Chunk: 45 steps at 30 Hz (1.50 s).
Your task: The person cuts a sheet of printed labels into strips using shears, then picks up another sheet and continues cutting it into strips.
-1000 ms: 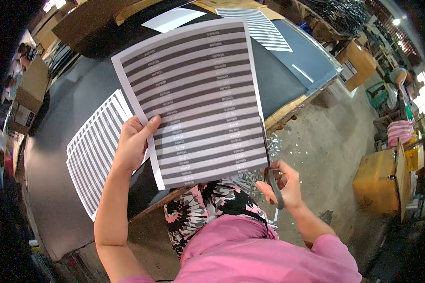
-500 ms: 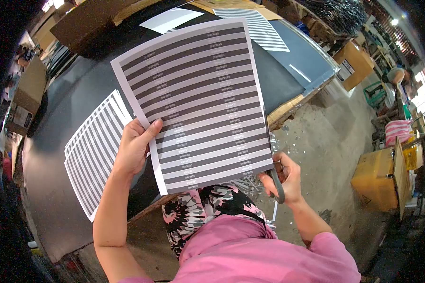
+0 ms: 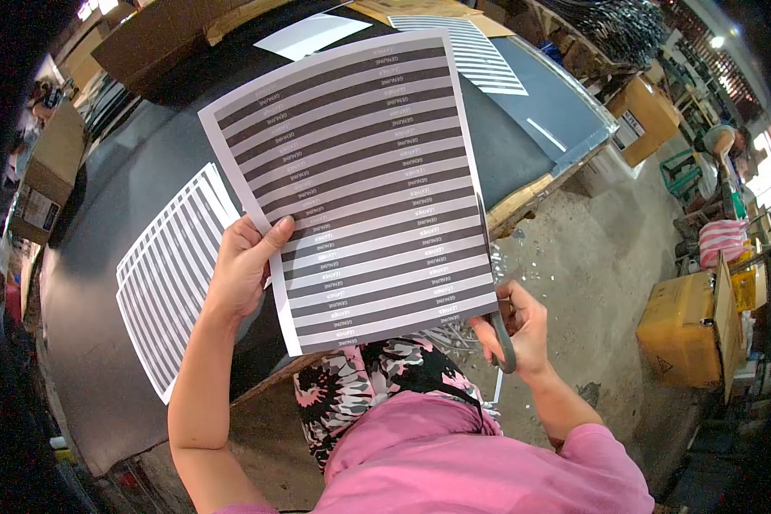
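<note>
My left hand [image 3: 253,257] pinches the left edge of a striped paper sheet [image 3: 360,188], thumb on top. Dark and light bands cross the sheet, printed with small words such as "GENUINE" and "LEATHER". At its lower right corner my right hand [image 3: 522,330] is closed round the dark handles of a pair of scissors [image 3: 505,343]. The blades run up along the sheet's right edge and are partly hidden by it. On the table [image 3: 86,343], left of my left hand, lies a stack of similar striped sheets [image 3: 171,274].
Another striped sheet [image 3: 463,56] and a white sheet [image 3: 313,36] lie at the table's far side. Paper scraps [image 3: 522,265] litter the floor on the right. Cardboard boxes [image 3: 681,330] stand beyond, and a person [image 3: 720,146] is bent over at far right.
The held sheet has tilted very slightly, and more of the scissor blade shows at its right edge. Both hands keep nearly the same place and grip.
</note>
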{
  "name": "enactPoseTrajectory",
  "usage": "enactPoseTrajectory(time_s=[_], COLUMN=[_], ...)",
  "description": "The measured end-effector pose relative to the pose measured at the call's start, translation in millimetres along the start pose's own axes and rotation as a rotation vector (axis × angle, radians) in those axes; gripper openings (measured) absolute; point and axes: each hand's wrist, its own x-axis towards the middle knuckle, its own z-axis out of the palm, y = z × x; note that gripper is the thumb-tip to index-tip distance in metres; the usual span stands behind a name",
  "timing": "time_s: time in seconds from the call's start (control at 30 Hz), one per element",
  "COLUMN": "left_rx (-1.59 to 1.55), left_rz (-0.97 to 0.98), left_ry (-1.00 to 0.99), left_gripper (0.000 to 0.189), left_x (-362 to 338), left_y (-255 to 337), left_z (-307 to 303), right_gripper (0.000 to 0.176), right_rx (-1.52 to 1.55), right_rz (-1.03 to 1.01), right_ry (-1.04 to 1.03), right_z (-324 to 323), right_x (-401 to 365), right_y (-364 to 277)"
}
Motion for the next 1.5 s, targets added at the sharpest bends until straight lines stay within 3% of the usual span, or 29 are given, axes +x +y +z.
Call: enactPoseTrajectory(time_s=[0.57,0.63,1.07,1.5], left_rx=[0.082,0.139,0.023,0.028], left_rz=[-0.013,-0.020,-0.023,-0.008], left_ry=[-0.017,-0.035,-0.062,-0.056], left_gripper=[0.031,0.030,0.029,0.030], left_x=[-0.9,-3.9,-5.1,-3.5], left_y=[-1.1,0.2,-0.3,-2.5], left_z=[2.1,7.1,7.8,6.9], right_gripper=[0.032,0.038,0.042,0.041], right_rx=[-0.025,0.109,0.057,0.102], right_rz=[0.078,-0.064,-0.216,-0.093], right_ry=[-0.017,-0.032,0.017,-0.020], right_z=[-4.7,-5.8,-3.6,-5.6], right_x=[2.7,8.2,24.8,19.7], right_y=[9.9,17.6,11.5,9.5])
